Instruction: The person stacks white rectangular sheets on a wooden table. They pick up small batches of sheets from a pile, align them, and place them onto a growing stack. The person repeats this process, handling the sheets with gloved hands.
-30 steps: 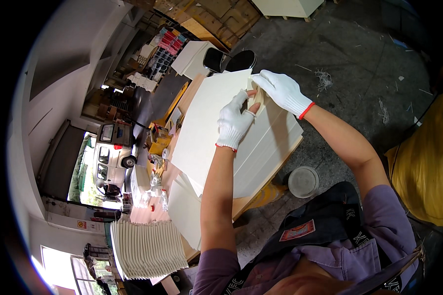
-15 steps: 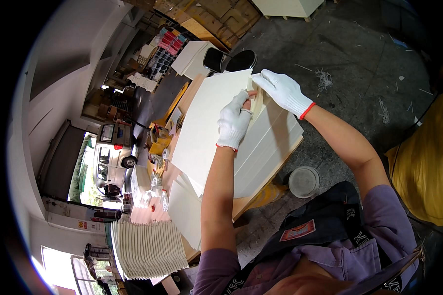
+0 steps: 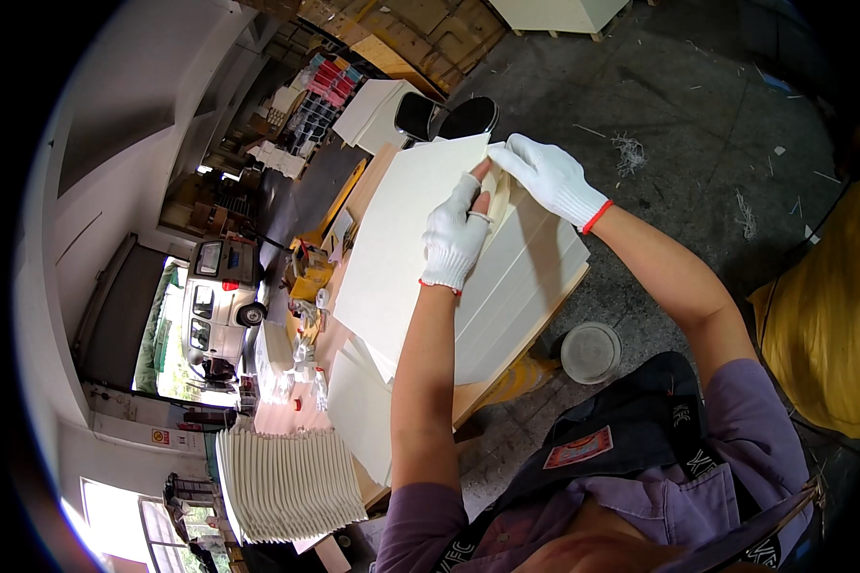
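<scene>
A large cream-white sheet (image 3: 392, 239), paper or thin card, lies on top of a stack of pale sheets (image 3: 511, 286) on the wooden table. My left hand (image 3: 452, 232), in a white knitted glove with bare thumb and index fingertips, rests on the sheet near its right edge. Its index finger is stretched toward the far corner, the thumb apart from it. At that corner, my right hand (image 3: 545, 177), gloved in white with a red cuff, has its fingers closed on the sheet's edge. Its fingertips are partly hidden. Below the edge, a strip looks folded or lifted.
A tall pile of white folded sheets (image 3: 287, 482) stands at the near left. Gloves and small items lie along the table's left side. A black chair (image 3: 468, 116) is beyond the table, a round lidded bucket (image 3: 591, 352) on the floor to the right, a yellow sack (image 3: 822, 306) farther right.
My left index finger has straightened and slid up along the sheet's edge toward the right hand. My right hand has barely moved.
</scene>
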